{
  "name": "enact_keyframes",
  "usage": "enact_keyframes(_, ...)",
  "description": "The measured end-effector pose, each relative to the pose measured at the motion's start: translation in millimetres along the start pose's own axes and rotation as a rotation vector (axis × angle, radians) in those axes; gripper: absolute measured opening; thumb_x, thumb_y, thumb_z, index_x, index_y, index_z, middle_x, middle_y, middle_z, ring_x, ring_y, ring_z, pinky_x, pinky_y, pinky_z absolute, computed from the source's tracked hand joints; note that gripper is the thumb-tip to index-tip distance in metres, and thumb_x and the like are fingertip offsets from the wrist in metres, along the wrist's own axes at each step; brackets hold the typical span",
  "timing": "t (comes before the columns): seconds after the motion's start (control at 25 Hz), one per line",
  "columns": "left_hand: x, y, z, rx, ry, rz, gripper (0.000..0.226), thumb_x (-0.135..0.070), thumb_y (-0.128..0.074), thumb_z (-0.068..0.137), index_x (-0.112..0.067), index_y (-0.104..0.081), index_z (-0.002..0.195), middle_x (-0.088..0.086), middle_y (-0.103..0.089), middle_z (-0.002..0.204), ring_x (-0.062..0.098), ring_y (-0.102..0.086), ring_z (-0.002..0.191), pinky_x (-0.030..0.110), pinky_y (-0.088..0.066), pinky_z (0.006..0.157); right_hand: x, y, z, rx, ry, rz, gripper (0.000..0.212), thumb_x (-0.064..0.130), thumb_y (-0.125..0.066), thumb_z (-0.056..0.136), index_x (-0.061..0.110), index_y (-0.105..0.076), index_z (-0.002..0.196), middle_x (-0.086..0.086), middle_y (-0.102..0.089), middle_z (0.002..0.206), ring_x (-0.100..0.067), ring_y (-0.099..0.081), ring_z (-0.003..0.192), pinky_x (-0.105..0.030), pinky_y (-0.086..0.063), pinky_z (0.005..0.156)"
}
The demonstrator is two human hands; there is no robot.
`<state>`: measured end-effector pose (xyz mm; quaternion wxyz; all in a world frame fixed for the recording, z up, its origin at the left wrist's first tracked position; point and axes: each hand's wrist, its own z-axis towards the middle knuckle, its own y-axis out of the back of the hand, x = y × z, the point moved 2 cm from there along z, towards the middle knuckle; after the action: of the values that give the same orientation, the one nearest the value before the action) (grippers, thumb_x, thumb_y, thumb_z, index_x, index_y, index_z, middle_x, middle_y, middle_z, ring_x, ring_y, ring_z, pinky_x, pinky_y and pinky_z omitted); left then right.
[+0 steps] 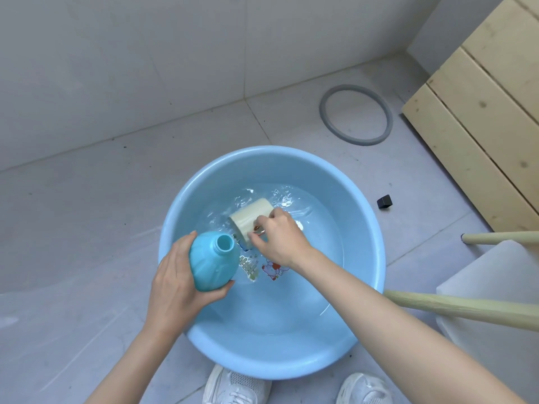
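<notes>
Two grips engaged: left hand wraps bottle; right hand clasps tilted cup over basin. Wet fingers may slip, dropping cup and splashing water.

Cup handle beneath right hand.
</notes>
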<state>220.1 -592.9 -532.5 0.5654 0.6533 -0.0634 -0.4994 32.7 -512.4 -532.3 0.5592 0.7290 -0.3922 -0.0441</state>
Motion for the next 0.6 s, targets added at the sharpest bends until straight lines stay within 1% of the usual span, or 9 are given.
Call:
enact_keyframes(0.12, -0.5, 0.3, 1.1, 0.004, 0.000, -0.009, 0.093, -0.063, -0.062, 0.056, -0.007, -0.039, 0.128, 0.014, -0.058, 0.123, 0.020, -0.048, 0.107, 0.028, -0.037, 0.087, 3.7, -6.0, -9.3, 0.098, 0.094, -0.022, 0.040, 0.036, -0.051, 0.095, 0.008, -0.061, 0.121, -0.019, -0.048, 0.117, -0.032, -0.044, 0.116, -0.035, -0.038, 0.097)
enact_keyframes(0.2, 0.0, 0.0, 1.1, 0.005, 0.001, -0.007, 0.094, -0.063, -0.062, 0.056, -0.007, -0.039, 0.128, 0.014, -0.058, 0.123, 0.020, -0.048, 0.107, 0.029, -0.039, 0.086, 2.7, -8.0, -12.5, 0.135, 0.116, 0.013, 0.039, 0.037, -0.054, 0.093, 0.012, -0.062, 0.121, -0.016, -0.048, 0.117, -0.030, -0.044, 0.116, -0.037, -0.040, 0.098)
enact_keyframes(0.28, 0.7, 0.0, 0.5, 0.007, 0.018, -0.009, 0.095, -0.065, -0.061, 0.055, -0.009, -0.038, 0.129, 0.011, -0.057, 0.124, 0.019, -0.049, 0.108, 0.033, -0.044, 0.085, -0.8, -7.9, -13.5, 0.155, 0.108, 0.096, 0.037, 0.039, -0.056, 0.091, 0.015, -0.064, 0.119, -0.012, -0.052, 0.116, -0.026, -0.048, 0.113, -0.037, -0.042, 0.098)
enact_keyframes(0.36, 0.3, 0.6, 0.1, 0.006, 0.025, -0.019, 0.095, -0.065, -0.062, 0.054, -0.011, -0.038, 0.129, 0.009, -0.057, 0.125, 0.018, -0.049, 0.108, 0.033, -0.044, 0.085, -6.3, -3.2, -14.0, 0.155, 0.051, 0.248, 0.033, 0.040, -0.058, 0.090, 0.018, -0.068, 0.112, -0.006, -0.062, 0.114, -0.019, -0.054, 0.110, -0.033, -0.044, 0.097)
enact_keyframes(0.44, 0.0, 1.0, 0.7, 0.004, 0.026, -0.024, 0.093, -0.064, -0.062, 0.054, -0.012, -0.038, 0.128, 0.009, -0.057, 0.123, 0.018, -0.049, 0.107, 0.029, -0.041, 0.084, -14.1, 4.7, -16.2, 0.164, -0.057, 0.455, 0.023, 0.039, -0.060, 0.089, 0.023, -0.072, 0.101, 0.002, -0.068, 0.109, -0.013, -0.060, 0.103, -0.026, -0.047, 0.090)
enact_keyframes(0.52, -0.1, 0.9, 1.0, 0.007, 0.025, -0.027, 0.093, -0.064, -0.062, 0.054, -0.012, -0.039, 0.127, 0.010, -0.058, 0.122, 0.018, -0.048, 0.106, 0.027, -0.039, 0.084, -23.8, 10.3, -21.3, 0.175, -0.155, 0.631, 0.013, 0.039, -0.062, 0.087, 0.030, -0.072, 0.090, 0.009, -0.068, 0.096, -0.009, -0.060, 0.094, -0.022, -0.048, 0.079)
enact_keyframes(0.56, 0.1, 1.2, 1.0, 0.005, 0.026, -0.027, 0.093, -0.064, -0.062, 0.054, -0.012, -0.039, 0.127, 0.010, -0.058, 0.122, 0.018, -0.048, 0.106, 0.027, -0.039, 0.084, -28.6, 12.5, -24.5, 0.177, -0.189, 0.694, 0.011, 0.039, -0.064, 0.087, 0.032, -0.072, 0.087, 0.012, -0.066, 0.088, -0.008, -0.059, 0.088, -0.021, -0.047, 0.076)
enact_keyframes(0.6, 0.2, 1.3, 0.7, 0.003, 0.027, -0.024, 0.093, -0.064, -0.062, 0.054, -0.012, -0.039, 0.127, 0.009, -0.058, 0.122, 0.018, -0.048, 0.106, 0.028, -0.042, 0.084, -33.4, 14.3, -27.7, 0.173, -0.213, 0.748, 0.011, 0.039, -0.064, 0.087, 0.032, -0.073, 0.086, 0.014, -0.064, 0.083, -0.008, -0.059, 0.085, -0.022, -0.048, 0.078)
